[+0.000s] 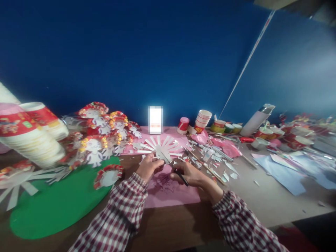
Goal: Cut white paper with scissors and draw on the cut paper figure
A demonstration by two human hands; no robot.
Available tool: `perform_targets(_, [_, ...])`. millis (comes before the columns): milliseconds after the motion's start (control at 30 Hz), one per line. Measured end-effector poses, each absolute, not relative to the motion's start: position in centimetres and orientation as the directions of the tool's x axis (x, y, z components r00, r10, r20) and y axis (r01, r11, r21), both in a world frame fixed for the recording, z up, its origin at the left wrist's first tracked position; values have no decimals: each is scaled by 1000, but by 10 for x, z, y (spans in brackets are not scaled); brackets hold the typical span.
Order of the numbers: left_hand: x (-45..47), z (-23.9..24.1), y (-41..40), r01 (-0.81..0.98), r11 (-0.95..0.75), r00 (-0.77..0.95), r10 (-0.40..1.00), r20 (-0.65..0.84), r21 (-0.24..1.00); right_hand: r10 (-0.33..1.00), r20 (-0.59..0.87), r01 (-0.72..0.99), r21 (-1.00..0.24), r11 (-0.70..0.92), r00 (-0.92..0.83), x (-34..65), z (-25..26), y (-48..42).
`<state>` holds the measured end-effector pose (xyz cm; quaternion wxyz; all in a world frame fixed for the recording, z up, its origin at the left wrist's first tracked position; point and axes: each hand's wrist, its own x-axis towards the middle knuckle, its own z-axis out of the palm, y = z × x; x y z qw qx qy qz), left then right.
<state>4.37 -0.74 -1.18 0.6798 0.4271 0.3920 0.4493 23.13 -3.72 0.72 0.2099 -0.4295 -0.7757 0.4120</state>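
A white paper cup cut into strips (159, 150) is spread like a sunburst above the pink sheet. My left hand (148, 167) pinches its near edge between thumb and fingers. In my right hand (187, 173) is a slim dark-handled tool (180, 176) with a thin blade; whether it is scissors or a knife I cannot make out. Its blade lies across the middle of the cut cup. Under both hands, the pink sheet (172, 196) carries dark handwriting.
Stacked paper cups (34, 140) lean at the left. Several paper figures with curly red and yellow rims (93, 150) stand by a green oval board (60, 206). White scraps (210, 157) litter the right, near more cups (202, 120), a bottle (256, 120) and pale sheets (280, 171).
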Motion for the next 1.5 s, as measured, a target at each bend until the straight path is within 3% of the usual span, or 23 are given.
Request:
perform_targets(1200, [45,-19,-2,-221,235,204,960,-191,946,855,-17,505,-813,290,-519,231,5,-36])
perform_targets(1500, [43,-19,-2,-193,228,223,957,-184,954,846,-70,458,-862,215,-529,232,4,-37])
